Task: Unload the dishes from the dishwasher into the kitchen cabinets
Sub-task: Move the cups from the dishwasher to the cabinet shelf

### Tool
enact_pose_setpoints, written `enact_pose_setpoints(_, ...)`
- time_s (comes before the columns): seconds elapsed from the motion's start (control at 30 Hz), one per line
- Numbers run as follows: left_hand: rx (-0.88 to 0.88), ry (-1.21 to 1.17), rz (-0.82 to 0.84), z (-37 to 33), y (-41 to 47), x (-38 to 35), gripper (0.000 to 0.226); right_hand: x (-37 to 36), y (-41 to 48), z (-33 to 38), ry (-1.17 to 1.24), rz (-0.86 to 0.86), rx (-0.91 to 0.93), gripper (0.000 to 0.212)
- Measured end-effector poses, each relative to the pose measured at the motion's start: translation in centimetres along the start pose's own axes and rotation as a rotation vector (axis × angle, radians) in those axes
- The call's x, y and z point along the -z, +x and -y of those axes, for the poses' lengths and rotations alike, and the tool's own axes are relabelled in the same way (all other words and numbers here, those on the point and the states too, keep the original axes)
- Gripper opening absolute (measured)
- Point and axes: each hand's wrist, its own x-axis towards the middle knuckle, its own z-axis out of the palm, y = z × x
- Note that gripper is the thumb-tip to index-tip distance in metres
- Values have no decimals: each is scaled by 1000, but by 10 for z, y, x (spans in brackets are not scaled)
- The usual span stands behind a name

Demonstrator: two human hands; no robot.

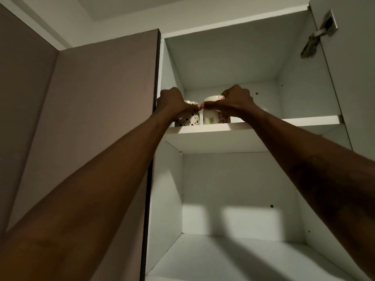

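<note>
Reaching overhead, left hand [172, 102] grips patterned mug [187, 120], right hand [236, 101] cup [211, 116].

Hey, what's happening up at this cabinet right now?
A person reaches up into an open white cabinet. The left hand holds a black-patterned mug and the right hand holds a white mug with red and green marks. Both mugs stand side by side at the left end of the upper shelf.

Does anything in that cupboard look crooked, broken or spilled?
Nothing stands out. The black-patterned mug and the red-and-green mug stand side by side at the left front of the upper shelf, held by the left hand and right hand. No spill or crack shows, though the light is dim.
</note>
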Motion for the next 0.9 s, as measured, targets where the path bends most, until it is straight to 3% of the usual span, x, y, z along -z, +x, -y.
enact_pose_setpoints(0.23,-7,-90,-84,20,-33,-5,74,-7,-14,18,-184,19,-76,95)
enact_pose_setpoints(0.37,9,-138,-147,17,-54,-4,65,-8,-38,38,-131,-19,-150,101)
enact_pose_setpoints(0.5,-10,-144,-168,13,-72,-4,54,-11,-59,41,-84,-86,-128,82)
enact_pose_setpoints(0.63,-4,-186,-190,14,-94,4,46,-14,-86,38,-64,-136,40,53)
enact_pose_setpoints(0.77,-105,-183,-180,15,-131,7,47,-9,-133,30,-85,-127,229,46)
enact_pose_setpoints(0.9,-124,-149,-69,13,-175,17,51,5,-185,24,-78,-79,220,43)
